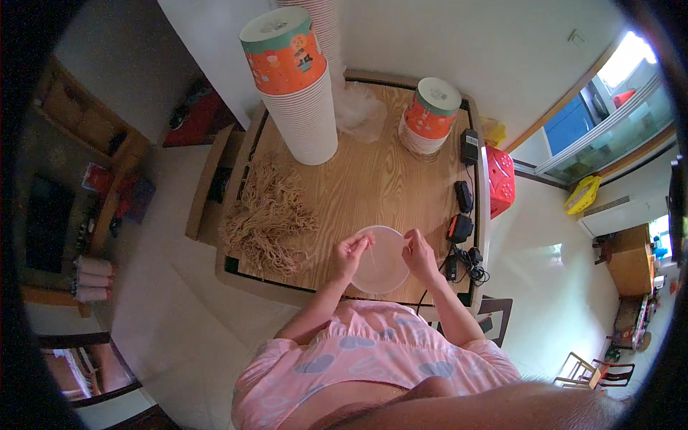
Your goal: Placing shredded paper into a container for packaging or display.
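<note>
A white round paper tub [383,271] sits at the near edge of the table, its open mouth facing up. Over its left rim my left hand [351,252] is closed in a pinch, and a thin pale string [373,259] hangs from the fingers into the tub. At the right rim my right hand [420,254] is also closed, fingertips together; what they hold, if anything, is too small to make out. A large loose heap of tan paper cords [269,215] lies to the left.
Behind stands a tall stack of upturned tubs [301,115], its top one orange and green. A shorter stack [430,118] is at the far right, with clear plastic wrap [360,111] between. Black power adapters [459,228] and cables line the table's right edge, beside a red stool [500,183].
</note>
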`<state>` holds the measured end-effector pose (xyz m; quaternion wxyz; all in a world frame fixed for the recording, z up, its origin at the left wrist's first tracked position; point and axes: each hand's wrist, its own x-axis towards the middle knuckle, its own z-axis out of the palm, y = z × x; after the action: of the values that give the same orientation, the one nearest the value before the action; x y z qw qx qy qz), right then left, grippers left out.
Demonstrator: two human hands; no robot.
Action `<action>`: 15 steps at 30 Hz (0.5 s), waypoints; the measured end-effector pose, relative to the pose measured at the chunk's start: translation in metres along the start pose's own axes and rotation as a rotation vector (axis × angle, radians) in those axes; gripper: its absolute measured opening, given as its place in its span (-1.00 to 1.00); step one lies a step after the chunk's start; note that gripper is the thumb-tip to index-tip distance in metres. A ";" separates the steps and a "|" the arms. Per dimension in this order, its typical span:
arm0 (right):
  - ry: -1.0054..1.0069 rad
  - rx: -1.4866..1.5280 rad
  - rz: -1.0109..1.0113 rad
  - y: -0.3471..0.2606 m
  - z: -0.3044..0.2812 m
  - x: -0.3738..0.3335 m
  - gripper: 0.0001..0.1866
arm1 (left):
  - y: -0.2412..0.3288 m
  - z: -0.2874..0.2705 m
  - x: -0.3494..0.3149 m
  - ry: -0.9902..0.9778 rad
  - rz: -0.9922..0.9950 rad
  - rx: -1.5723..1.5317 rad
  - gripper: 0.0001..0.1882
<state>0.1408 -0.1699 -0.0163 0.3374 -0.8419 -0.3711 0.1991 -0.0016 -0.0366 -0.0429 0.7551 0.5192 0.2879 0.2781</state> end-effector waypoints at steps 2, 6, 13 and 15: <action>0.032 -0.034 -0.009 0.006 0.002 -0.011 -0.70 | 0.011 -0.002 0.009 0.022 -0.116 -0.174 -0.86; -0.050 -0.055 0.043 0.003 -0.003 -0.034 -0.64 | 0.034 0.008 0.011 -0.092 -0.188 -0.208 -0.79; -0.154 0.508 -0.123 -0.055 -0.032 -0.029 -0.32 | 0.041 0.028 -0.005 -0.368 -0.097 0.197 -0.92; -0.218 0.558 -0.089 -0.060 -0.031 -0.026 -0.41 | 0.045 0.028 -0.007 -0.401 -0.131 0.229 -0.90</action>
<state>0.1123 -0.1727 0.0503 0.5222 -0.6733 -0.3728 0.3674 0.0082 -0.0454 0.0091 0.7499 0.6264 0.1950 0.0853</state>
